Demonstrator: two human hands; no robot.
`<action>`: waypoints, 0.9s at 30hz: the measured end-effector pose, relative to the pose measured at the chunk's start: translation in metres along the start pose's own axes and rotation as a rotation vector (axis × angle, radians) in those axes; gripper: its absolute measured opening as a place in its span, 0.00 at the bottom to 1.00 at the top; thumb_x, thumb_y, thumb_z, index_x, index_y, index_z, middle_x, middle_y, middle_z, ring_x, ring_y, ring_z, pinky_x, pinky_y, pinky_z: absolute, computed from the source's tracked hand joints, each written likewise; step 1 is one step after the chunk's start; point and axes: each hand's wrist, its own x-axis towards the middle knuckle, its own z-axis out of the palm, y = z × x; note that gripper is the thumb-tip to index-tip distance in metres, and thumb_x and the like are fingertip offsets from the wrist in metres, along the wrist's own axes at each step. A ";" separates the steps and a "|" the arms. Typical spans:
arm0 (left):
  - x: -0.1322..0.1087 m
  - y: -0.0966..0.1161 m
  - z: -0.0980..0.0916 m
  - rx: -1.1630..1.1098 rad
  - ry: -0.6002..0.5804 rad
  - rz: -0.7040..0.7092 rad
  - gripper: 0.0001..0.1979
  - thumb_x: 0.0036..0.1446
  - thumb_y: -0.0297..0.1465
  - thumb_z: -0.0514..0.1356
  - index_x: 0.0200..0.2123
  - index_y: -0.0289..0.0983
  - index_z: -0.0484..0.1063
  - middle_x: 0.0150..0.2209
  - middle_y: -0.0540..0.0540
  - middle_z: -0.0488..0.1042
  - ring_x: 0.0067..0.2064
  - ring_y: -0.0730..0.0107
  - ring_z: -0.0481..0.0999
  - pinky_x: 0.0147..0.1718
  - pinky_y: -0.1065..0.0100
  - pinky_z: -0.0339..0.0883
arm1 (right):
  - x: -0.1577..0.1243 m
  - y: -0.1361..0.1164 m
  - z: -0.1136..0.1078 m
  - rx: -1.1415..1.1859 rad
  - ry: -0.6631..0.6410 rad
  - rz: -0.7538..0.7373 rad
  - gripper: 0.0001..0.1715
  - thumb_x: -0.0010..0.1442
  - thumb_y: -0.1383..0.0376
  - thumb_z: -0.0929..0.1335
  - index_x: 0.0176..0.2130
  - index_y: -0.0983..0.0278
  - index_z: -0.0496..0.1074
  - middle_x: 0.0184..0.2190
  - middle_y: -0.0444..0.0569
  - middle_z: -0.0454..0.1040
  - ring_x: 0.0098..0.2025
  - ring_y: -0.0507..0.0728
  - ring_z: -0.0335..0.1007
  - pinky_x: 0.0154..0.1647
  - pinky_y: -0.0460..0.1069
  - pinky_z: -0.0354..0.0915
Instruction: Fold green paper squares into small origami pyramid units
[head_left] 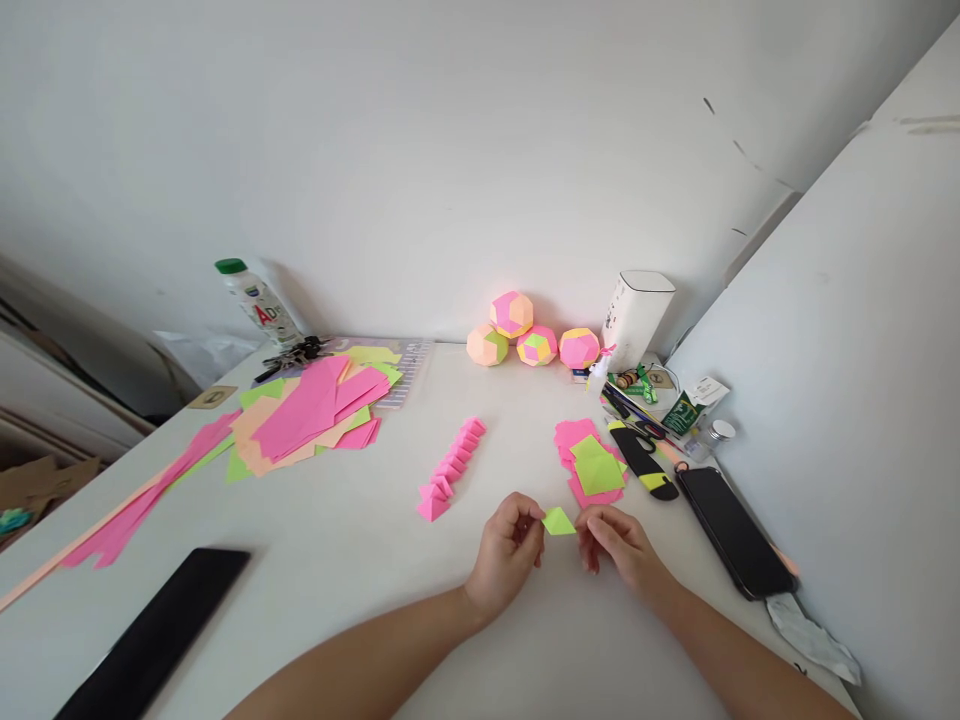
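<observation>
Looks like a home craft corner, prob a desk in a bedroom or study: white surface [360, 560] pushed into a corner of plain painted walls w/ scuffs. Everyday clutter mixed w/ hobby stuff: piles of pink, green & peach paper [315, 410], a row of folded pink units [452, 468], four finished paper balls [534, 335] by the wall, a drink bottle [259, 300], keys [296, 352], a phone [735, 530], a white router-like box [637, 315]. No lab or shop gear, just personal bits
</observation>
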 end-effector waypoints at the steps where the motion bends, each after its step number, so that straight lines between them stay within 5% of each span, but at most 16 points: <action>1: 0.001 -0.001 0.000 0.005 0.005 0.000 0.02 0.55 0.29 0.53 0.32 0.39 0.60 0.20 0.57 0.62 0.19 0.79 0.62 0.20 0.75 0.59 | 0.000 0.000 0.000 0.000 -0.004 -0.003 0.19 0.58 0.51 0.65 0.28 0.64 0.67 0.21 0.43 0.67 0.20 0.51 0.64 0.21 0.46 0.61; 13: 0.000 0.000 0.000 0.066 0.015 0.057 0.03 0.55 0.25 0.50 0.32 0.39 0.60 0.25 0.54 0.61 0.21 0.79 0.61 0.20 0.74 0.59 | 0.000 -0.001 -0.002 -0.058 -0.026 0.001 0.14 0.58 0.56 0.67 0.29 0.64 0.69 0.18 0.42 0.67 0.21 0.51 0.63 0.23 0.47 0.60; 27: 0.002 -0.005 0.000 0.232 0.078 0.302 0.06 0.53 0.21 0.50 0.31 0.37 0.63 0.30 0.50 0.64 0.27 0.76 0.63 0.26 0.72 0.61 | -0.001 -0.001 -0.002 -0.119 -0.020 0.036 0.13 0.56 0.57 0.68 0.28 0.64 0.68 0.17 0.41 0.66 0.20 0.51 0.62 0.23 0.46 0.60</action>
